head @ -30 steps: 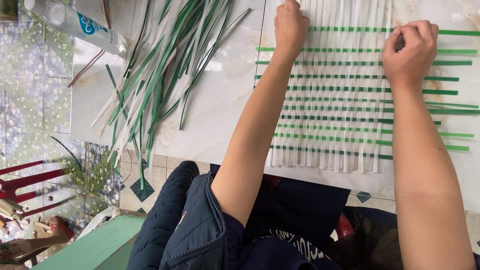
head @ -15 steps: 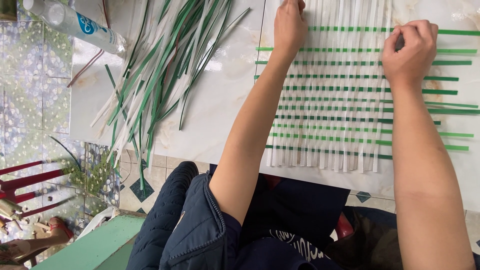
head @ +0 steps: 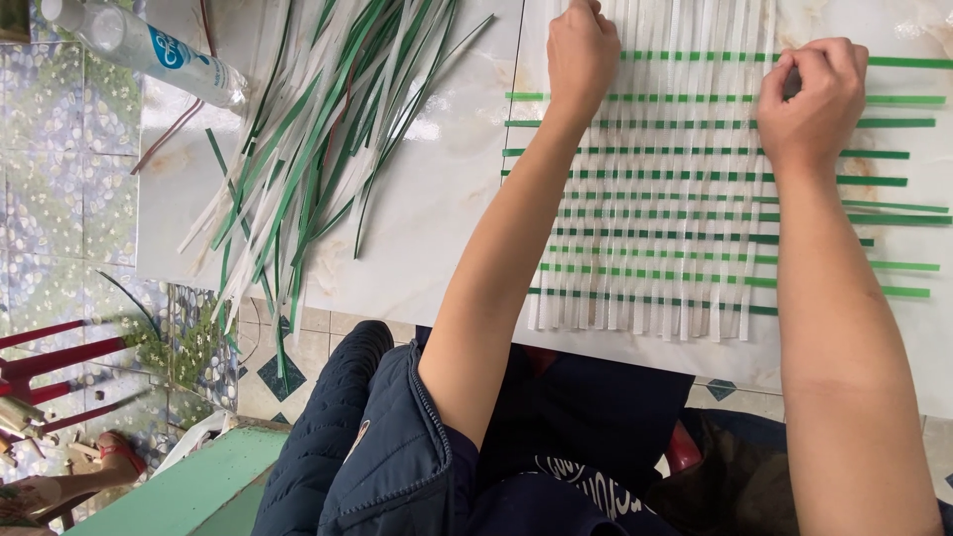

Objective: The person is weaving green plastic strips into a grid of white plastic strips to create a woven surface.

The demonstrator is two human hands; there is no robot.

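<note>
My left hand [head: 581, 60] and right hand [head: 814, 99] rest on the woven mat of green and white strips [head: 675, 199]; loose green and white strips [head: 318, 149] lie left of it, beside a clear plastic bottle [head: 139, 45].

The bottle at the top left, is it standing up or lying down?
Lying down. The bottle rests on its side on the white table, its length running slantwise beside the loose strips.

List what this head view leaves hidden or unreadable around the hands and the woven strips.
- Left hand: fingertips cut off by the top edge.
- Right hand: curled fingers hide what they pinch.
- Woven mat: far end outside the frame.
- Plastic bottle: cap end cropped at the top left.
</note>
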